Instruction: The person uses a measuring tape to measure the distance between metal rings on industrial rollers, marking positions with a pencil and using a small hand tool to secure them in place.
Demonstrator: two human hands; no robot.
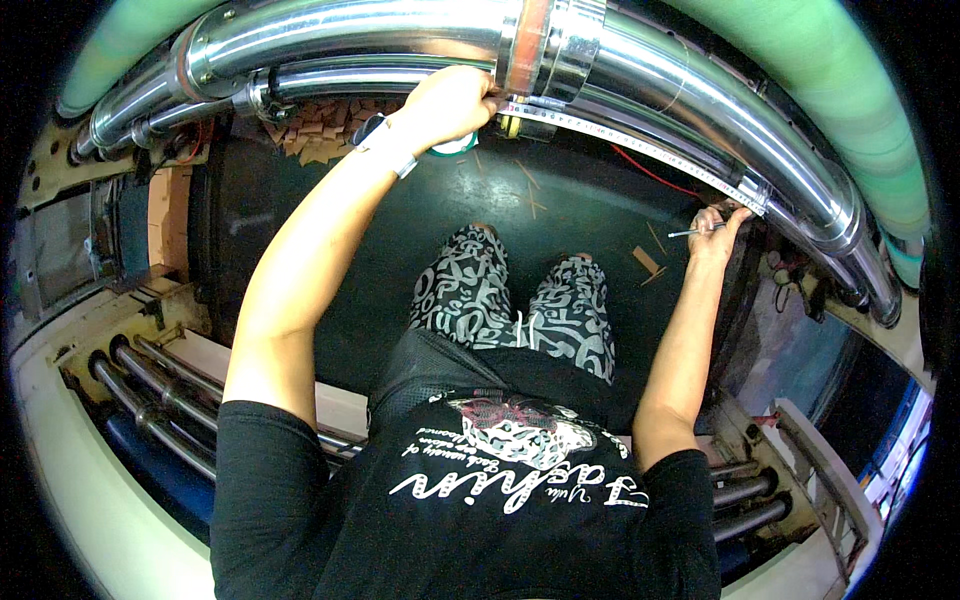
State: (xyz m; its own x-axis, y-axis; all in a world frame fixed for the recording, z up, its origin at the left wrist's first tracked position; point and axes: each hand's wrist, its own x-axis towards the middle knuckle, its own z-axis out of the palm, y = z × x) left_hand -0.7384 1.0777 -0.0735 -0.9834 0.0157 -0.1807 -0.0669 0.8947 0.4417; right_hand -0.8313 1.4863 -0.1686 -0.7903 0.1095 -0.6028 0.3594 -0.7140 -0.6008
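Note:
A white measuring tape (625, 143) is stretched along the underside of the shiny chrome cylinder (350, 38). Its left part is pinched by my left hand (452, 106), closed beside a metal collar (572, 50). Below that wrist, a rounded green and white thing (457, 148) peeks out, mostly covered. At the tape's other end, my right hand (714, 240) is closed with its thumb against the strip, close to a ring on a thinner rod. A slim pen-like stick (682, 234) also pokes out of the right fingers.
A large green roller (810, 60) curves across the top right. Cardboard scraps (315, 135) are piled behind my left forearm, and loose bits (648, 262) lie on the dark floor (380, 300). A red cable (655, 172) runs below the tape. Machine frames with rods (150, 420) flank me.

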